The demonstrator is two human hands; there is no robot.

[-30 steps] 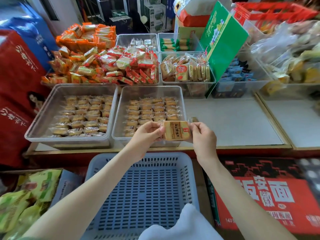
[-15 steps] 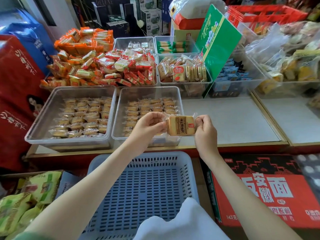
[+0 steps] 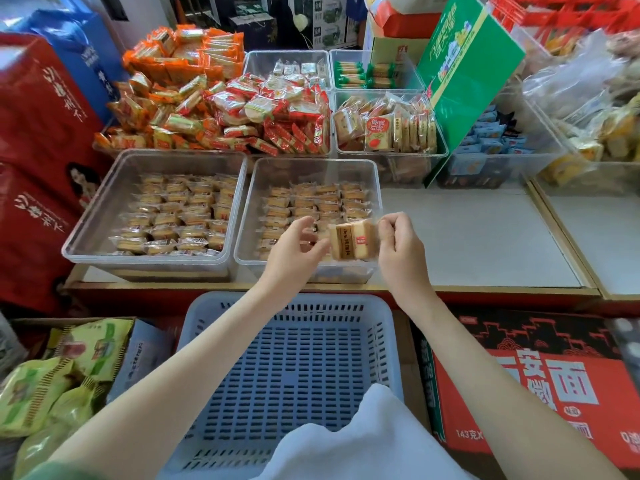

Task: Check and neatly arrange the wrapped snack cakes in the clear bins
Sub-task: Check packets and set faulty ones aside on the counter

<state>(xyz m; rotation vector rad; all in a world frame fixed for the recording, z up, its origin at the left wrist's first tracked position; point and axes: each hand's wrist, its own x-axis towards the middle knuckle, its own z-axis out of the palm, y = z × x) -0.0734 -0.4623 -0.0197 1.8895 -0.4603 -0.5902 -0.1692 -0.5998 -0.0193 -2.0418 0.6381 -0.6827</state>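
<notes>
the right hand [image 3: 398,244] pinched the wrapper end of one snack cake [image 3: 351,242], held tilted over the near right corner of the right clear bin [image 3: 375,216]. the left hand [image 3: 294,251] curled its fingers at the cake's other end; whether they gripped it could not be told. rows of cakes [image 3: 311,202] lay in that bin and in the left clear bin [image 3: 104,216] beside it on the surface [image 3: 467,230].

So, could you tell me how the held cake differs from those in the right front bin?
The held cake is in the air, pinched at its wrapper ends by the left hand and right hand; the binned cakes lie in the right front bin. The held cake is tilted; the binned cakes sit flat in rows. Both are tan, in clear wrappers.
</notes>
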